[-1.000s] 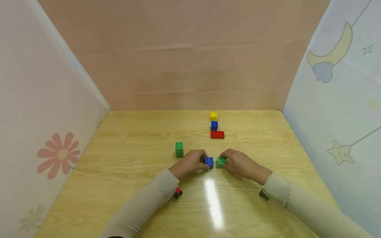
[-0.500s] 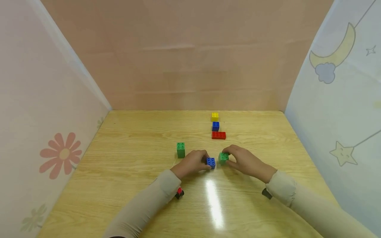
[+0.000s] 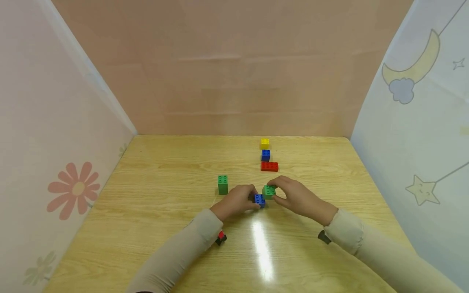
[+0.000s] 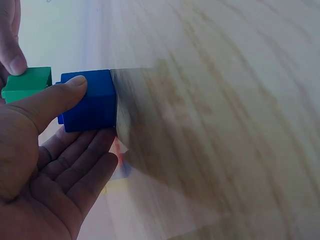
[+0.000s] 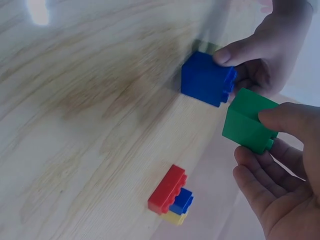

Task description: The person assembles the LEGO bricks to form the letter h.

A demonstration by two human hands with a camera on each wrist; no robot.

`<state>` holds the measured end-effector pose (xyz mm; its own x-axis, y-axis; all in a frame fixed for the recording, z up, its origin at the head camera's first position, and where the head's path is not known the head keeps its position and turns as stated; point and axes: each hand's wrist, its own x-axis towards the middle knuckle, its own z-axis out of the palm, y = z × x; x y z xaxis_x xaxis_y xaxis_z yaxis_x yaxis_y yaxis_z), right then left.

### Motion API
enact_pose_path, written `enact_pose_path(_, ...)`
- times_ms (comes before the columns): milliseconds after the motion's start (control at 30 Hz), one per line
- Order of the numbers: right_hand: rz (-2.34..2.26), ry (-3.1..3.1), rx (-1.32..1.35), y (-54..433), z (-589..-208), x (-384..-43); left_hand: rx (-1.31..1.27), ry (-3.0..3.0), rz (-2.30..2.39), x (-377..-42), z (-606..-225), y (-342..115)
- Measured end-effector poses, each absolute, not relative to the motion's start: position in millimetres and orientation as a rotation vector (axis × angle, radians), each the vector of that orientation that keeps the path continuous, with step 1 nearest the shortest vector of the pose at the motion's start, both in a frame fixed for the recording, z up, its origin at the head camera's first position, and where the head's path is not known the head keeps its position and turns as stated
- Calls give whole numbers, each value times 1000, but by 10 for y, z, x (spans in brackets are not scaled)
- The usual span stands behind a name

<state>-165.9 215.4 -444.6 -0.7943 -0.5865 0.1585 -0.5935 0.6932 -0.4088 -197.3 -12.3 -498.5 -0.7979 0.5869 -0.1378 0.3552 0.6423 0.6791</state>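
My left hand (image 3: pixel 239 199) pinches a blue toy brick (image 3: pixel 259 200) between thumb and fingers, and the brick stands on the wooden table. My right hand (image 3: pixel 298 197) pinches a green toy brick (image 3: pixel 268 192) held in the air, slightly above and behind the blue one. In the right wrist view the green brick (image 5: pixel 248 119) is near the studs of the blue brick (image 5: pixel 205 79), with a narrow gap between them. From the left wrist, the blue brick (image 4: pixel 89 102) shows its studs facing the green brick (image 4: pixel 29 82); the left thumb partly covers both.
A taller green brick (image 3: pixel 222 185) stands left of my left hand. Farther back, a red brick (image 3: pixel 269 166), another blue brick (image 3: pixel 266 155) and a yellow brick (image 3: pixel 265 143) form a line on the table (image 3: pixel 176 162). Walls enclose the back and sides.
My right hand has lifted the green brick off the table and brought it left, toward the top of the blue brick. The left hand stays in place holding the blue brick.
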Motion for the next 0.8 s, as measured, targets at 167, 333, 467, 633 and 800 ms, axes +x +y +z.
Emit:
enact_pose_path(167,726,-2866,1025,2086,-4420,-1638,772,2529,947,-1985,-5013,-123)
enact_pose_path(333,749,-2864,1036,2053,-4427,-1639,781,2541,940,-1972,-5016,-120)
enact_pose_path(467,754,-2853,1051,2034,-4441,-1643,779,2553,916,-1968,-5029,-111)
enact_pose_path(633,747,-2846,1062,2024,-4458,-1652,777,2550,904,-1981,-5049,-103)
enact_pose_path(800,752,-2827,1074,2021,-4469,-1669,781,2549,910,-1995,-5050,-108)
